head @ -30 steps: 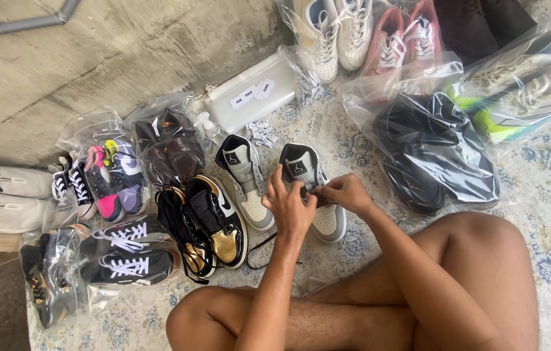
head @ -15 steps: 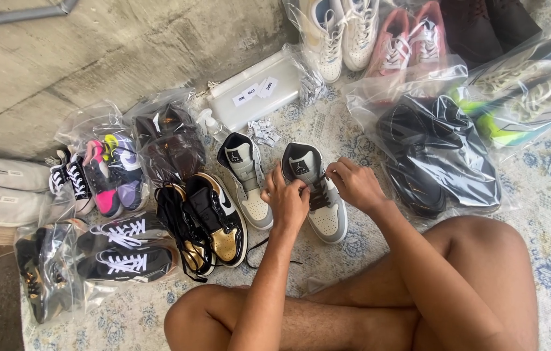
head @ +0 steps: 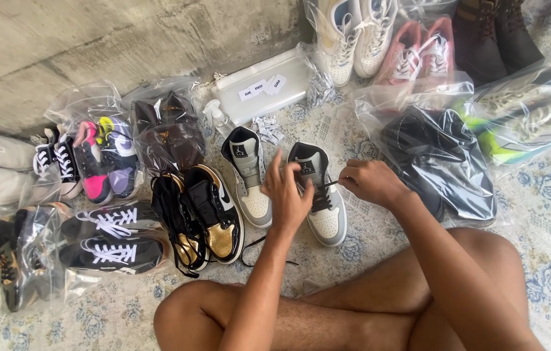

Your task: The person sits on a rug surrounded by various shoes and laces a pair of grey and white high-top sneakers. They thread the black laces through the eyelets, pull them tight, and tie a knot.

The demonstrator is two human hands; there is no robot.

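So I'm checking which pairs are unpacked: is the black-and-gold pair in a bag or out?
Out. The black-and-gold pair lies bare on the rug, with no plastic over it.

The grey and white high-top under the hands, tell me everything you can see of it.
The grey and white high-top stands upright on the patterned rug, white toe toward the person, black tongue and collar, black laces. The left hand covers its inner side; the right hand pulls a lace sideways. Its mate stands beside it.

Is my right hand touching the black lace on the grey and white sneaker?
Touching. The head view shows the right hand pinching the black lace, pulled taut off the grey and white sneaker.
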